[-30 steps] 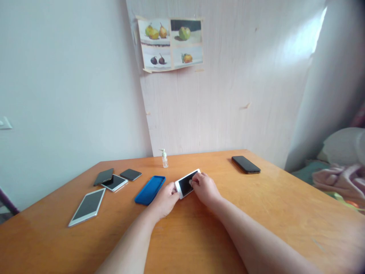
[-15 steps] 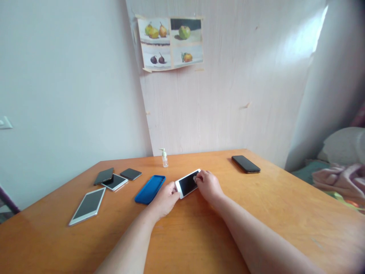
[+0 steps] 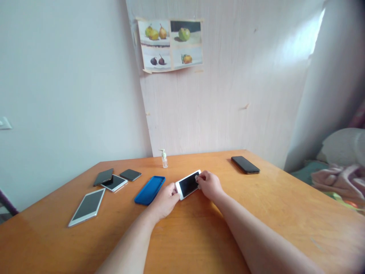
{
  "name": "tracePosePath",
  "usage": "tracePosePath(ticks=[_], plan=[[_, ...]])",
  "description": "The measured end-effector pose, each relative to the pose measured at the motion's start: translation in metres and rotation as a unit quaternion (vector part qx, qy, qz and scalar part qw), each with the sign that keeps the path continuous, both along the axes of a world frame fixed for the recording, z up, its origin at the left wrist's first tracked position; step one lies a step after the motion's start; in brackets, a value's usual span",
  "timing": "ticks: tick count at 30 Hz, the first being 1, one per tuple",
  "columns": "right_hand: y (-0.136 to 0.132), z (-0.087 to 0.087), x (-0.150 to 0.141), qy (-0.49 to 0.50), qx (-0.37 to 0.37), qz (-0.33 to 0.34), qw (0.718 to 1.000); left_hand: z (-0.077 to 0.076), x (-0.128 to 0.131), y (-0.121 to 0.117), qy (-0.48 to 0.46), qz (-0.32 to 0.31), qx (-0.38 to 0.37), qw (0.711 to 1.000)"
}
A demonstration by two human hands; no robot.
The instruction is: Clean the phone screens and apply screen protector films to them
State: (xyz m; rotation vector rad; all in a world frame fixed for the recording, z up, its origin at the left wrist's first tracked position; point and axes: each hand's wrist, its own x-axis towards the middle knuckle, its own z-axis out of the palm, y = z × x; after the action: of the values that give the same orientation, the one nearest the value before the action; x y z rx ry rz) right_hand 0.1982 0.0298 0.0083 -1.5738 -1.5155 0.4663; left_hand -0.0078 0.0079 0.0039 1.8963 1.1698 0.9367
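You were apparently rubbing the white smartphone (image 3: 188, 185) mid-table (image 3: 185, 236).
Left hand (image 3: 165, 199) clamped its left end; right hand (image 3: 211, 185) pinched a small pale piece (image 3: 196, 177) against its screen; next stroke likely needed steady left grip.

Orange-brown wooden table (image 3: 182, 243); blue case (image 3: 149, 190); pump bottle (image 3: 164, 160); several phones (image 3: 87, 207) lying flat.
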Motion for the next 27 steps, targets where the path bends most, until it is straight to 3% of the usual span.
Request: tracePosePath(ticks=[2,7,15,21,27], plan=[[0.004,-0.001,0.006,0.02,-0.014,-0.011,1.0,-0.001,-0.001,0.0,0.003,0.0,0.005,1.0],[0.007,0.002,0.008,0.008,0.053,-0.023,0.998,0.0,-0.001,-0.003,0.01,0.001,0.015,1.0],[0.006,0.001,0.017,-0.092,-0.026,0.012,0.995,0.004,-0.001,-0.005,0.038,-0.003,0.033,0.999],[0.004,0.016,0.018,-0.057,0.007,-0.013,0.998,0.004,-0.002,-0.004,0.061,0.003,0.036,0.997],[0.007,0.008,0.021,-0.016,-0.007,-0.01,1.0,0.001,-0.002,-0.003,0.016,0.006,0.014,1.0]])
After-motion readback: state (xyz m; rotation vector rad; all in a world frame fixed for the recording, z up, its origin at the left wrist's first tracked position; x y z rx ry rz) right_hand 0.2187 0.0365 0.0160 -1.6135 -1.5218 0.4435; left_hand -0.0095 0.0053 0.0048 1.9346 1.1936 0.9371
